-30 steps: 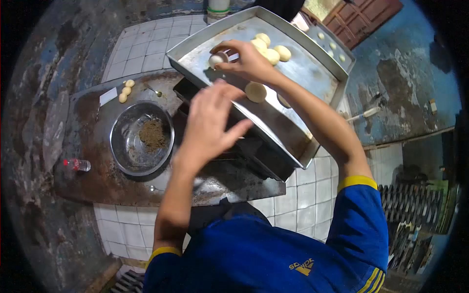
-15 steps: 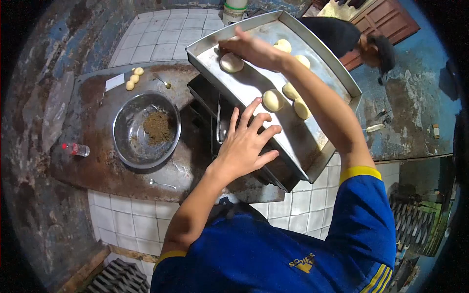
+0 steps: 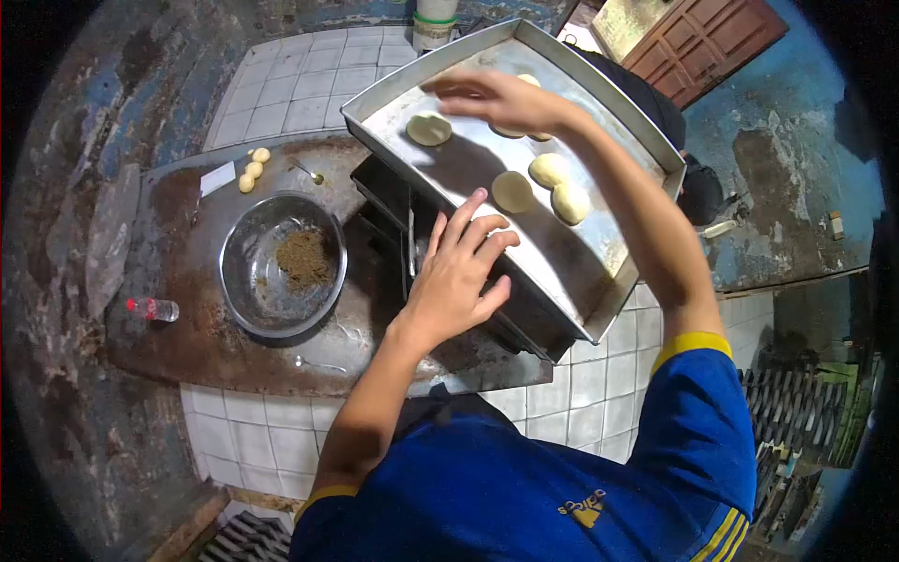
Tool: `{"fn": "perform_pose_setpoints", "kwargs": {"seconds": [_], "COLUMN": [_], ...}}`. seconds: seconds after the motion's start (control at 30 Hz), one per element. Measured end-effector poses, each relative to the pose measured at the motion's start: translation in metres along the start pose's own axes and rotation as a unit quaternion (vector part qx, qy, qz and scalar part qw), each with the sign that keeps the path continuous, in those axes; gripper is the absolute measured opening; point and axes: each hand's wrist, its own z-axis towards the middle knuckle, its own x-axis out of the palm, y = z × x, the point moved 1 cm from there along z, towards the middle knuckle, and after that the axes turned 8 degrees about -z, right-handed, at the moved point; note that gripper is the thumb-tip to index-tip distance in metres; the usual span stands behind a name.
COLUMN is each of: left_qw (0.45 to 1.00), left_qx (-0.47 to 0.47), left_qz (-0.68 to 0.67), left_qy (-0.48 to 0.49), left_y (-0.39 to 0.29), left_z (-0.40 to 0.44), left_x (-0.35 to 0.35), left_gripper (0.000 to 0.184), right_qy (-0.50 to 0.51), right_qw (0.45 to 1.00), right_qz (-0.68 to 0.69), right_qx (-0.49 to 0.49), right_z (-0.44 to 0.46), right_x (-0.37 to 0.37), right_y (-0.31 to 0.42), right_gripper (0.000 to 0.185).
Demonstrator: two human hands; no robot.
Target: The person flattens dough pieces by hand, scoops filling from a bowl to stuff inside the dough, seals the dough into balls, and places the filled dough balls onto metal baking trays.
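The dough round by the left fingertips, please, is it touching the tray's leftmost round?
Apart: in the head view, shadowed tray shows between that dough round and the leftmost round.

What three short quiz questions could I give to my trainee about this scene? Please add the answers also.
1. Which hand reaches farther across the metal tray?
2. True or false: the bottle on the table has a green cap.
3. What colour is the crumbly material in the bowl? a) white b) brown c) blue

Key
1. The right hand.
2. False; it has a red cap.
3. b
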Motion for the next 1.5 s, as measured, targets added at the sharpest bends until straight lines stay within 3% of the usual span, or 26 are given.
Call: {"fn": "perform_pose_setpoints", "kwargs": {"seconds": [0.07,0.17,0.27,0.37,0.4,0.47,0.5,0.53,0.57,0.6,0.7,0.77,0.83,0.9,0.97,1.0,1.07,1.1,1.17,1.23,1.27,1.3,1.33,1.4,1.47,1.5], "left_qw": [0.998,0.989,0.972,0.964,0.949,0.908,0.907,0.872,0.830,0.864,0.822,0.815,0.806,0.820,0.756,0.699,0.729,0.767,0.765,0.626,0.648,0.817,0.788,0.850,0.889,0.912], "left_qx": [0.012,0.015,0.010,0.012,-0.016,-0.066,-0.066,-0.107,-0.148,-0.134,-0.137,-0.143,-0.147,-0.126,-0.142,-0.163,-0.090,-0.087,-0.130,-0.161,-0.181,-0.233,-0.221,-0.147,-0.129,-0.136], "left_qz": [-0.050,-0.130,-0.213,-0.245,-0.297,-0.391,-0.394,-0.452,-0.508,-0.454,-0.478,-0.463,-0.446,-0.426,-0.497,-0.567,-0.622,-0.575,-0.573,-0.676,-0.668,-0.450,-0.518,-0.454,-0.381,-0.323], "left_qy": [-0.031,-0.067,-0.095,-0.100,-0.106,-0.134,-0.133,-0.154,-0.175,-0.173,-0.277,-0.317,-0.360,-0.361,-0.403,-0.404,-0.272,-0.269,-0.263,-0.354,-0.317,-0.274,-0.250,-0.221,-0.218,-0.214], "left_y": [0.006,0.009,0.009,0.009,0.005,-0.005,-0.013,-0.019,-0.019,-0.012,-0.007,0.004,0.019,0.033,0.034,0.039,0.068,0.089,0.121,0.125,0.139,0.177,0.192,0.222,0.234,0.233], "left_z": [-0.001,0.000,0.003,0.004,0.005,0.009,0.012,0.015,0.014,0.015,0.012,0.002,-0.011,-0.026,-0.029,-0.034,-0.058,-0.069,-0.099,-0.115,-0.130,-0.159,-0.184,-0.233,-0.264,-0.267], "left_x": [0.002,-0.001,-0.004,-0.007,-0.011,-0.018,-0.025,-0.033,-0.039,-0.043,-0.061,-0.079,-0.098,-0.117,-0.145,-0.158,-0.181,-0.186,-0.207,-0.235,-0.247,-0.241,-0.233,-0.221,-0.232,-0.250], "left_gripper": [0.042,0.044,0.046,0.049,0.051,0.046,0.046,0.043,0.042,0.044,0.049,0.052,0.056,0.060,0.056,0.052,0.033,0.023,0.028,0.039,0.048,0.049,0.051,0.055,0.067,0.064], "right_qy": [0.073,0.164,0.064,0.045,0.014,0.036,0.032,0.026,-0.053,-0.085,-0.212,-0.263,-0.395,-0.513,-0.559,-0.559,-0.505,-0.478,-0.373,-0.218,-0.176,-0.145,-0.132,-0.090,-0.099,-0.108], "right_qw": [0.947,0.919,0.886,0.880,0.906,0.972,0.983,0.975,0.986,0.982,0.955,0.942,0.859,0.831,0.796,0.798,0.818,0.822,0.841,0.855,0.901,0.899,0.957,0.995,0.991,0.988], "right_qz": [-0.310,-0.356,-0.458,-0.468,-0.419,-0.177,-0.046,0.081,0.111,0.115,0.104,0.167,0.325,0.199,0.220,0.213,0.261,0.302,0.373,0.464,0.391,0.399,0.250,0.019,0.021,0.052], "right_qx": [-0.039,0.044,0.039,0.067,0.059,0.152,0.172,0.203,0.110,0.124,0.180,0.127,0.009,0.080,0.073,0.068,0.084,0.073,0.122,0.082,0.066,0.106,0.070,0.044,0.091,0.096], "right_z": [-0.045,-0.096,-0.117,-0.112,-0.111,-0.113,-0.112,-0.113,-0.113,-0.110,-0.094,-0.074,-0.042,-0.003,0.030,0.045,0.062,0.072,0.090,0.106,0.114,0.125,0.138,0.167,0.188,0.202], "right_x": [-0.009,0.013,0.040,0.046,0.041,0.028,0.024,0.025,0.044,0.058,0.110,0.147,0.181,0.216,0.232,0.234,0.236,0.238,0.243,0.251,0.256,0.264,0.271,0.285,0.304,0.314], "right_y": [0.037,0.048,0.045,0.029,0.024,0.033,0.043,0.082,0.080,0.103,0.172,0.179,0.184,0.190,0.192,0.201,0.204,0.205,0.209,0.210,0.219,0.237,0.239,0.247,0.226,0.206], "right_gripper": [0.054,0.051,0.040,0.039,0.037,0.036,0.037,0.037,0.032,0.031,0.032,0.029,0.027,0.023,0.018,0.018,0.023,0.026,0.033,0.035,0.034,0.033,0.034,0.040,0.051,0.054]}}
